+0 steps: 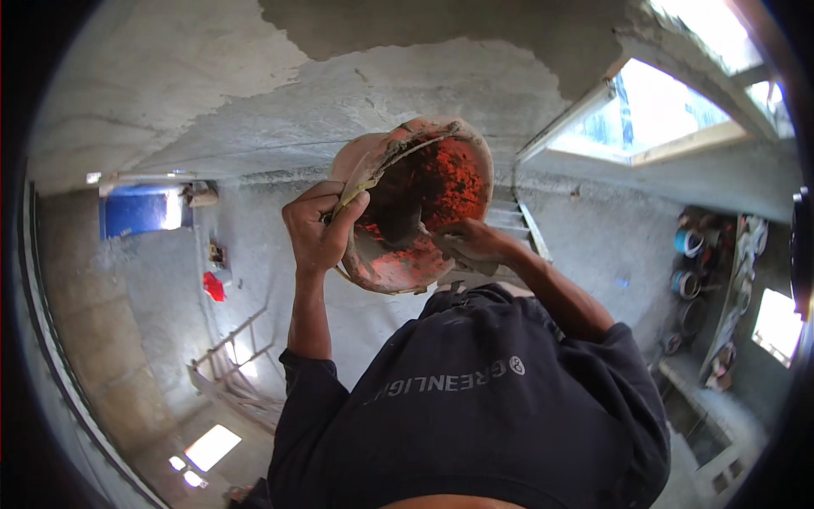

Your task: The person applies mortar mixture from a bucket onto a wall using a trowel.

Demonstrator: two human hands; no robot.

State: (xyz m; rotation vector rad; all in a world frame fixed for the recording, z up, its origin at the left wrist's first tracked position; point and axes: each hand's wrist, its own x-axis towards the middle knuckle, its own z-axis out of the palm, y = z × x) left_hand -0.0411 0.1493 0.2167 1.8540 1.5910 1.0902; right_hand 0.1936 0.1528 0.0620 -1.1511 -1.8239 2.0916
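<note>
A mortar-caked orange bucket (373,265) is tilted in front of my chest, its mouth facing me. Bright orange shows through the grey crust on its inner wall. My left hand (318,227) is closed on the left rim, thumb over the edge, beside the thin wire handle (415,153). Inside lies a dark grey mass, apparently mortar (398,216). At the lower right rim, my right hand (473,244) reaches into the mouth with its fingers curled. Whatever those fingers hold is hidden from view. Grey residue coats the right hand.
Ahead is a wall (407,72) with a darker, wet-looking plaster patch. A window frame (691,142) stands at the upper right. Part of a ladder (532,225) shows behind the bucket. Wooden framing (242,360) stands at the lower left; several buckets (688,243) line the right side.
</note>
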